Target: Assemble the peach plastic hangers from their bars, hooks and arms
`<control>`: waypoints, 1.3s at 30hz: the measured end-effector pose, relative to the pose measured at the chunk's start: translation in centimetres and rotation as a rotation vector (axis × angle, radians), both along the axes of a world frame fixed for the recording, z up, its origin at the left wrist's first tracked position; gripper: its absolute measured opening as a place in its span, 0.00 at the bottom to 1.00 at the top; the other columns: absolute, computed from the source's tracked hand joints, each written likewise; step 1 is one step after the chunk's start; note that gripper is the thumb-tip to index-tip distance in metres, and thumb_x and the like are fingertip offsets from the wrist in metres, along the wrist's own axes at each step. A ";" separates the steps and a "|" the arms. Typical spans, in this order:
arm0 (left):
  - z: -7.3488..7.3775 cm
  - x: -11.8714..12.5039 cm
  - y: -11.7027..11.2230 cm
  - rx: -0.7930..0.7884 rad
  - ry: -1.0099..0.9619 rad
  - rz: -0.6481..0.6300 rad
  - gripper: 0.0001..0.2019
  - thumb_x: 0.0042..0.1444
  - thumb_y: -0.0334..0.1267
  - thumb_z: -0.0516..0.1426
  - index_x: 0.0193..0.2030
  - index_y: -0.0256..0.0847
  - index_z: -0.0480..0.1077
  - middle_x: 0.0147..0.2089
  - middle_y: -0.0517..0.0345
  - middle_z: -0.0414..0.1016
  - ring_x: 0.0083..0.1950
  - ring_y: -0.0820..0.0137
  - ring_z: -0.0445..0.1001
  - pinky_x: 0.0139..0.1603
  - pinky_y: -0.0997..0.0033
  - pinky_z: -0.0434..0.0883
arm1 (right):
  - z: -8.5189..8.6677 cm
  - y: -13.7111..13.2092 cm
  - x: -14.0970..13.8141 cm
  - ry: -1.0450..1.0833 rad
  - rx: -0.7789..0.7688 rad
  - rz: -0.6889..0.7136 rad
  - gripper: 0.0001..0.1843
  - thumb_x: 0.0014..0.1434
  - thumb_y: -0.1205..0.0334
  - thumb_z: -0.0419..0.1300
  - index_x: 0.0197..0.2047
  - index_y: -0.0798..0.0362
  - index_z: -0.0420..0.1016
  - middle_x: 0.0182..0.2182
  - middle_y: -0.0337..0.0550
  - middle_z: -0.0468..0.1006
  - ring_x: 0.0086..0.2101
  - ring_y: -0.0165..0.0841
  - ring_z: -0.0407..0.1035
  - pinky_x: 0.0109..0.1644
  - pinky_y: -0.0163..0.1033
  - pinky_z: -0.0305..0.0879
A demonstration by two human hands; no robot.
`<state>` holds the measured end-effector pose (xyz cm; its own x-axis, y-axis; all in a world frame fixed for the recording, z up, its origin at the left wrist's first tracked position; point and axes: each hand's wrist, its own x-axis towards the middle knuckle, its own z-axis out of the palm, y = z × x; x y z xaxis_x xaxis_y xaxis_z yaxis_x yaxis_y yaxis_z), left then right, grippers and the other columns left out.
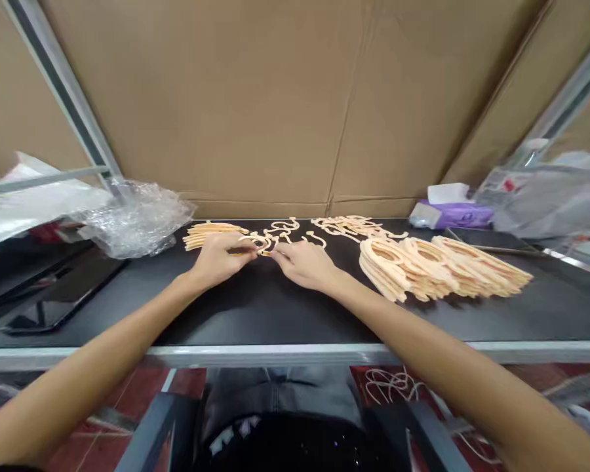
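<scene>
My left hand and my right hand face each other above the black worktop, fingertips pinched close together. Between them is a thin pale wood-coloured piece; the fingers hide much of it, and its exact kind is unclear. Just behind my left hand lies a stack of flat pale strips. Loose curved hook-like pieces are scattered beyond my fingertips. Farther right sits a heap of similar thin curved pieces. Right of my right hand, several stacks of pale looped pieces lean in a row.
Crumpled clear plastic and a dark glossy panel are at the left. A purple tissue pack and plastic bags stand at the right. Cardboard closes off the back; a metal edge runs along the front.
</scene>
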<state>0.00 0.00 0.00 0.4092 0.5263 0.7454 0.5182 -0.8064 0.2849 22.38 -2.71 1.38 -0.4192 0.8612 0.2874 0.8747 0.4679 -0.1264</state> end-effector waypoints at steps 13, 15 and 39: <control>0.7 0.4 -0.3 0.068 0.110 0.017 0.06 0.58 0.35 0.61 0.33 0.38 0.79 0.33 0.56 0.82 0.33 0.69 0.78 0.38 0.72 0.71 | 0.1 -0.3 -0.3 -0.043 0.005 -0.011 0.22 0.73 0.52 0.42 0.49 0.46 0.77 0.44 0.45 0.82 0.42 0.39 0.76 0.40 0.39 0.58; 0.6 0.4 -0.2 0.085 0.117 0.008 0.05 0.58 0.35 0.61 0.33 0.38 0.78 0.33 0.56 0.81 0.34 0.69 0.78 0.38 0.72 0.72 | 0.0 -0.2 -0.3 -0.042 0.021 -0.002 0.22 0.72 0.52 0.42 0.49 0.46 0.77 0.44 0.44 0.82 0.42 0.40 0.76 0.39 0.39 0.58; -0.1 0.2 0.1 0.261 0.230 0.030 0.07 0.58 0.29 0.57 0.35 0.38 0.78 0.33 0.55 0.82 0.35 0.68 0.79 0.38 0.71 0.73 | 0.1 -0.3 -0.5 -0.087 0.024 -0.002 0.23 0.72 0.52 0.42 0.51 0.47 0.77 0.45 0.47 0.82 0.44 0.42 0.76 0.42 0.40 0.61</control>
